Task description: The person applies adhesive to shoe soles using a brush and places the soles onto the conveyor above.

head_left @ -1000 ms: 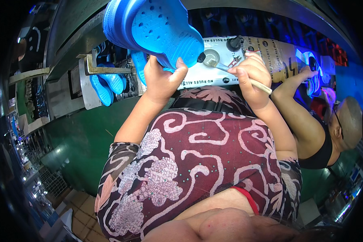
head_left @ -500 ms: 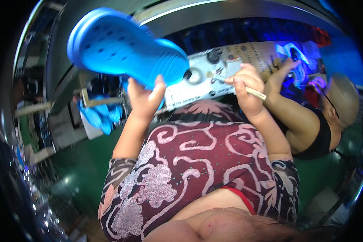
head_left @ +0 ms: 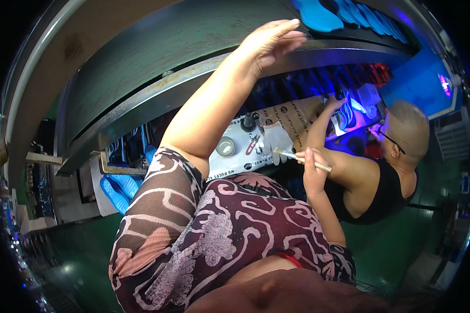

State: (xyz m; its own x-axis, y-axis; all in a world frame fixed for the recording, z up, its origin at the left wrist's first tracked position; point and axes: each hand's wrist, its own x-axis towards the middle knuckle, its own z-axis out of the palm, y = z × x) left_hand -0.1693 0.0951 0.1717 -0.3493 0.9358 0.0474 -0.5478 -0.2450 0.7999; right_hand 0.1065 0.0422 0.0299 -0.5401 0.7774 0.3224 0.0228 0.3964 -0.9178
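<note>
My left hand (head_left: 278, 44) is stretched far forward over the metal edge of the belt, fingers apart and holding nothing. Just beyond its fingertips a blue foam shoe piece (head_left: 318, 16) lies on the dark green belt. In front of my body, my right hand (head_left: 314, 175) is closed around the pale handle of a brush (head_left: 291, 154), bristles pointing left. Below the bristles is the work table (head_left: 237, 166) with its printed white covering. A round pot (head_left: 225, 147), a black bottle (head_left: 248, 123), a red-handled tool (head_left: 252, 145) and pale gloves (head_left: 277, 137) rest on it.
To my right a co-worker (head_left: 389, 180) in a black top handles shoe pieces under violet light. More blue shoe pieces (head_left: 368, 18) line the belt (head_left: 193, 34) at the far right. A pair of blue shoe pieces (head_left: 121, 189) sits at my left beside a wooden frame.
My left hand has let go of the large blue shoe piece and now reaches forward over the belt. My right hand still grips the brush, a little lower.
</note>
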